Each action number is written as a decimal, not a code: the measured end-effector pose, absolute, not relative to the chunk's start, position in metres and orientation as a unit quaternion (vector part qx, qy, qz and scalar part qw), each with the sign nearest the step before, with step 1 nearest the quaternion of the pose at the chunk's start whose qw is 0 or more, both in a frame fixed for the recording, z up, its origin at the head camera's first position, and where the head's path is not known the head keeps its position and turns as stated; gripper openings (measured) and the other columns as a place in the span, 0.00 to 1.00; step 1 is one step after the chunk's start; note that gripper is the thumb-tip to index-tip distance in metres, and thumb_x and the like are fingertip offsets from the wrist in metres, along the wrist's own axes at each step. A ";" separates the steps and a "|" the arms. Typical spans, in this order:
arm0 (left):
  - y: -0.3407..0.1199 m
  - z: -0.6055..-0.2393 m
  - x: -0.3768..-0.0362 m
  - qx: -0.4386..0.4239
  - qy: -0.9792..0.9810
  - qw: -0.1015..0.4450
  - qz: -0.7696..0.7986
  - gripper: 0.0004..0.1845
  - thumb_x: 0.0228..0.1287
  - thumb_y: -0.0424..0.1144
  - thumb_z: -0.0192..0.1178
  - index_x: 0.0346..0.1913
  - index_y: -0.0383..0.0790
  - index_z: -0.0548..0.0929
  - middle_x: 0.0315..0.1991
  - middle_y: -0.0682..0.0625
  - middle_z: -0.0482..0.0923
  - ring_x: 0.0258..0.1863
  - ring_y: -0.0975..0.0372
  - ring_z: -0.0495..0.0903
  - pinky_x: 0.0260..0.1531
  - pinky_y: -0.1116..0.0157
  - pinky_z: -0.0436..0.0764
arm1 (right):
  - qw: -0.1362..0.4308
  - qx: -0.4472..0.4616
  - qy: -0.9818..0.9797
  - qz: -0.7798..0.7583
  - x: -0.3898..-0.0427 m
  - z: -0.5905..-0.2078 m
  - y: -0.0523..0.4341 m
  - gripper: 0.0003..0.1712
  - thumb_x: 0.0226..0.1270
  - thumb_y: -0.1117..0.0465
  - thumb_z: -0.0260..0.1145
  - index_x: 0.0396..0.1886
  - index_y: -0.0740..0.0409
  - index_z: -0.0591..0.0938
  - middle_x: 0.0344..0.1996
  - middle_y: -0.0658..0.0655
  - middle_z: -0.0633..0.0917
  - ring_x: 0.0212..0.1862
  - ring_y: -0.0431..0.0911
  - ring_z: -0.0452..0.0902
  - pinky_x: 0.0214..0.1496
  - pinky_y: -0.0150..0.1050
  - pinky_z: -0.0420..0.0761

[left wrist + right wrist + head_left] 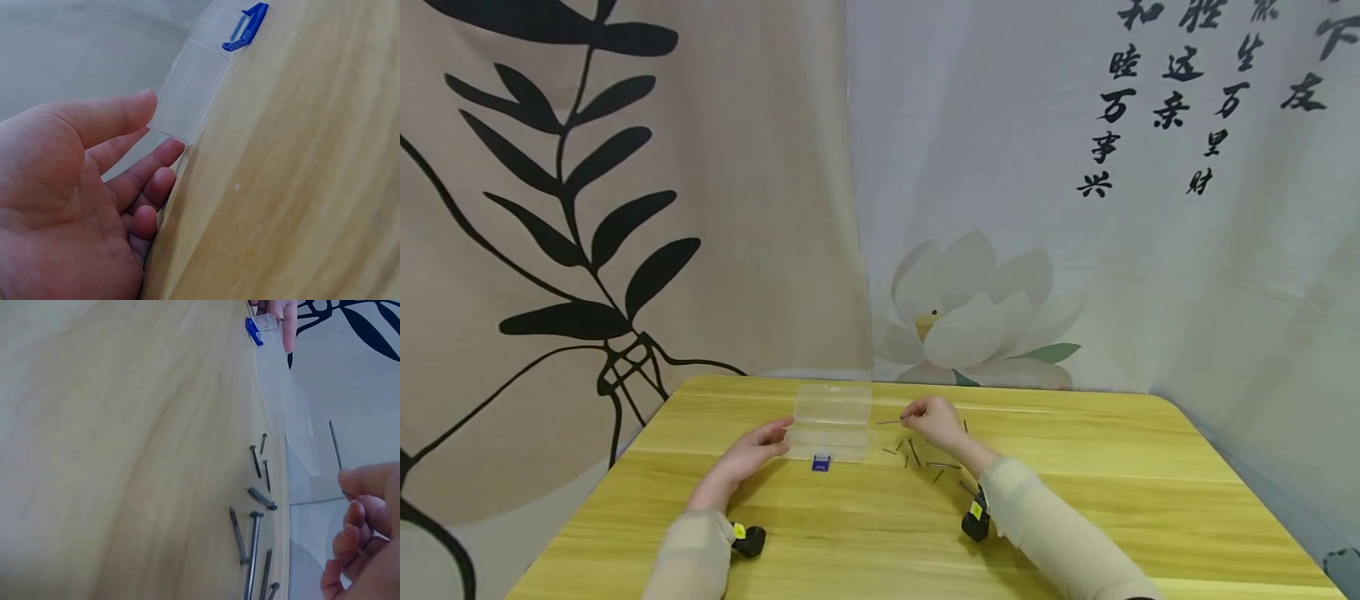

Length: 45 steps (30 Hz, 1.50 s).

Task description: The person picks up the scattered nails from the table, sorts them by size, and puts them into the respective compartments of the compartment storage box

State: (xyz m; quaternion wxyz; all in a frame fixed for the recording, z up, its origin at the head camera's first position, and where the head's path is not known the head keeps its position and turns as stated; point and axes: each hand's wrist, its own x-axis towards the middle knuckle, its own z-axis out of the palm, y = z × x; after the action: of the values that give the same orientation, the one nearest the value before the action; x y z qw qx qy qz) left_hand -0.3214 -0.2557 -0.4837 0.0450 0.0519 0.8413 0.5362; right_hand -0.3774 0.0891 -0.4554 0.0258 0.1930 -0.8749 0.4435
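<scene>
Yellow wood fills my head view: the table [1075,500] carries an open clear plastic box [832,421] with a blue latch [822,463] at its six o'clock edge. My left hand [752,454] lies at the box's eight o'clock, fingers straight against its side. My right hand [934,421] sits at the box's three o'clock, pinching one thin nail [889,422] that points toward the box. Loose nails [925,462] lie scattered at the right hand's six o'clock.

From the left wrist, the fingers [147,172] are relaxed and spread, tips touching the box wall [190,100]; nothing is gripped.

From the right wrist, thumb and forefinger [369,484] nip the nail [335,445] above the table edge, with some eight nails [253,531] still on the wood. I judge the sorting barely begun: I can make out no nails inside the box, and most remain to be moved.
</scene>
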 end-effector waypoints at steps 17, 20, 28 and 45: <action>-0.257 -0.483 -0.320 0.056 0.838 0.049 0.540 0.28 0.71 0.35 0.55 0.71 0.36 0.65 0.68 0.30 0.61 0.68 0.39 0.59 0.64 0.41 0.58 | 0.014 0.206 -0.865 0.458 -0.388 -0.455 0.050 0.04 0.62 0.64 0.68 0.32 0.60 0.88 0.31 0.52 0.86 0.31 0.40 0.74 0.32 0.35 0.75; -0.258 -0.483 -0.320 0.055 0.837 0.050 0.541 0.27 0.71 0.35 0.55 0.71 0.36 0.65 0.68 0.30 0.61 0.68 0.39 0.59 0.64 0.41 0.58 | 0.019 0.222 -0.864 0.451 -0.391 -0.459 0.042 0.04 0.61 0.65 0.68 0.31 0.60 0.88 0.29 0.52 0.86 0.29 0.39 0.73 0.31 0.33 0.73; -0.259 -0.483 -0.320 0.053 0.834 0.051 0.547 0.28 0.71 0.35 0.56 0.71 0.36 0.65 0.68 0.31 0.62 0.67 0.39 0.59 0.64 0.41 0.58 | 0.002 0.237 -0.867 0.439 -0.391 -0.471 0.026 0.04 0.60 0.67 0.67 0.30 0.61 0.88 0.29 0.51 0.86 0.29 0.38 0.75 0.33 0.34 0.77; -0.255 -0.482 -0.320 0.049 0.842 0.043 0.535 0.27 0.70 0.35 0.57 0.70 0.35 0.66 0.66 0.29 0.64 0.65 0.39 0.62 0.62 0.41 0.61 | -0.011 0.223 -0.872 0.435 -0.389 -0.469 0.015 0.04 0.58 0.68 0.68 0.28 0.61 0.88 0.23 0.50 0.85 0.23 0.39 0.73 0.27 0.33 0.75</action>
State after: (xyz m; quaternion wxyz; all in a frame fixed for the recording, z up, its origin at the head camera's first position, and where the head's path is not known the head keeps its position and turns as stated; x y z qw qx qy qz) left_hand -0.3197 -0.2548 -0.4820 0.0435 0.0487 0.8424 0.5349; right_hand -0.3886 0.0148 -0.4692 -0.0108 0.2233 -0.8721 0.4353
